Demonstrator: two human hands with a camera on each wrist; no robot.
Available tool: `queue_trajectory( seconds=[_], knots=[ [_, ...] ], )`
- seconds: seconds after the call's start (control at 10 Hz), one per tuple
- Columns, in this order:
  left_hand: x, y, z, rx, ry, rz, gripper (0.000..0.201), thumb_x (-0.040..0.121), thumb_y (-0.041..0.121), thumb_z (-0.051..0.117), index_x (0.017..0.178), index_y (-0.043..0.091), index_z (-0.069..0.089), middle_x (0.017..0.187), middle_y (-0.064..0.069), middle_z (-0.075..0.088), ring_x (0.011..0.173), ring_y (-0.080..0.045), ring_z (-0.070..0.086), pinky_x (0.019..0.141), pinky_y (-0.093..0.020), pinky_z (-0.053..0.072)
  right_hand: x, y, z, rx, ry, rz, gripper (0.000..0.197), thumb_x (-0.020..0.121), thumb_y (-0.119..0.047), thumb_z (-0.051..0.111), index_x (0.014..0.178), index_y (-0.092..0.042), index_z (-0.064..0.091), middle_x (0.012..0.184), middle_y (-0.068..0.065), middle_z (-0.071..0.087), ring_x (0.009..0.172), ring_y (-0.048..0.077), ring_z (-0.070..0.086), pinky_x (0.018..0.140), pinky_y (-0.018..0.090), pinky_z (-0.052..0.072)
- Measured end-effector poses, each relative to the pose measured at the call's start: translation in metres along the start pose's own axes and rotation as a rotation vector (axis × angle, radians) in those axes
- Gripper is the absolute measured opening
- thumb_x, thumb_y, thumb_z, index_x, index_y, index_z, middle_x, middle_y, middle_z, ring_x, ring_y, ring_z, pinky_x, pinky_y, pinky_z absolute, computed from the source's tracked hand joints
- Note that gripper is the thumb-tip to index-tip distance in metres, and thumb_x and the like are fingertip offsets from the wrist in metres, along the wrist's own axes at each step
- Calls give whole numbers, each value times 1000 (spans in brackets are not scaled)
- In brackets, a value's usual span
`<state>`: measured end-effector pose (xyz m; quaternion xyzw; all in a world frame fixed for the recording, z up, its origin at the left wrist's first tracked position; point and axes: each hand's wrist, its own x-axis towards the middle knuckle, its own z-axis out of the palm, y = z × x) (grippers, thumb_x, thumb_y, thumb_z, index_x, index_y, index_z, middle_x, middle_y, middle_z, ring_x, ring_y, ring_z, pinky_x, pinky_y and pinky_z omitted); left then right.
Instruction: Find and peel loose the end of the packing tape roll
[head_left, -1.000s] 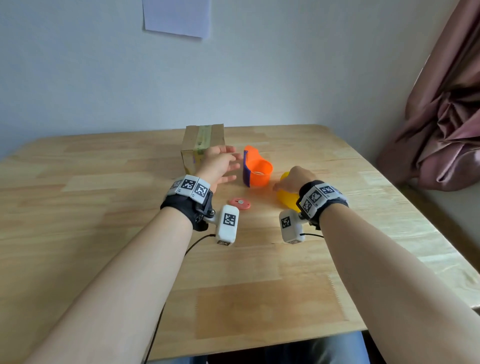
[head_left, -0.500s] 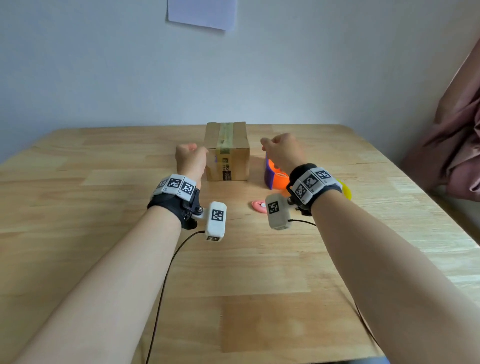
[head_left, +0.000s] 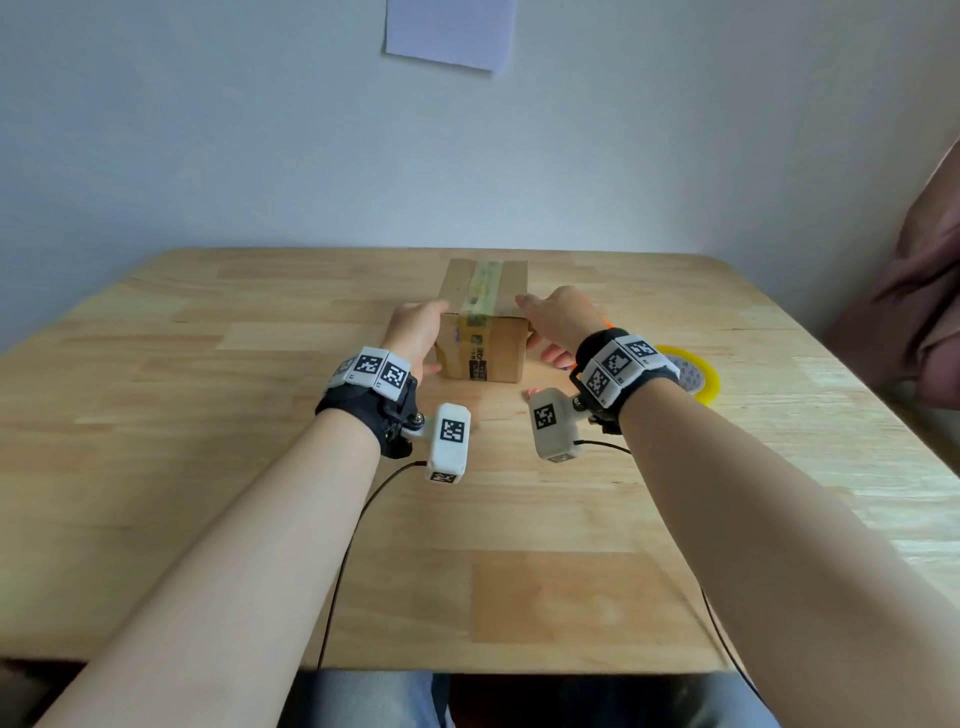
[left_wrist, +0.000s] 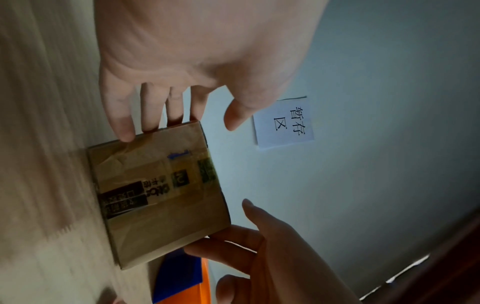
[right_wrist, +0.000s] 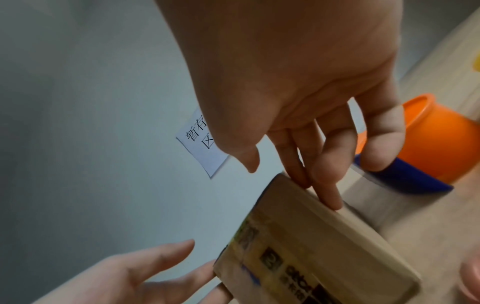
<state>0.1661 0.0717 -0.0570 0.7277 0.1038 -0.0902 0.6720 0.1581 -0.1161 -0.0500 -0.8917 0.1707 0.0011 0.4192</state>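
Observation:
The yellow packing tape roll (head_left: 693, 371) lies flat on the table, just right of my right wrist; no hand touches it. A taped cardboard box (head_left: 483, 332) stands mid-table between my hands. My left hand (head_left: 418, 332) has straight fingers (left_wrist: 124, 125) against the box's (left_wrist: 161, 195) left side, thumb free. My right hand (head_left: 556, 317) lays straight fingers (right_wrist: 327, 185) against the box's (right_wrist: 311, 246) right side, thumb raised. Neither hand grips anything.
An orange container (right_wrist: 436, 144) with a blue part (right_wrist: 405, 176) stands just right of the box, hidden behind my right hand in the head view. A small pink object (head_left: 532, 393) lies near the box's front corner. The wooden table (head_left: 208, 415) meets the wall; a curtain (head_left: 924, 312) hangs at right.
A second ago my right hand was at the yellow roll and my left near the orange container. Both then moved beside the box as fists, and now lie flat against its sides.

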Motion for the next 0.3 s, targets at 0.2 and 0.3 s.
queue_trajectory(
  seconds=[0.2,0.3],
  knots=[
    [-35,-2,-4,122,-4,-30,49,101,28,54,147,12,46,136,-12,53,128,-34,52,104,-52,48,-36,-2,-7,-77,-117,16,50,103,-49,50,115,-2,63,93,10,81,40,17,65,47,25,50],
    [-49,12,-2,176,35,52,49,103,26,52,147,6,45,148,-15,51,135,-35,48,107,-45,42,-37,-7,-15,-125,-76,-11,51,101,-49,54,113,-1,66,92,8,78,44,21,68,58,35,62]
  ],
)
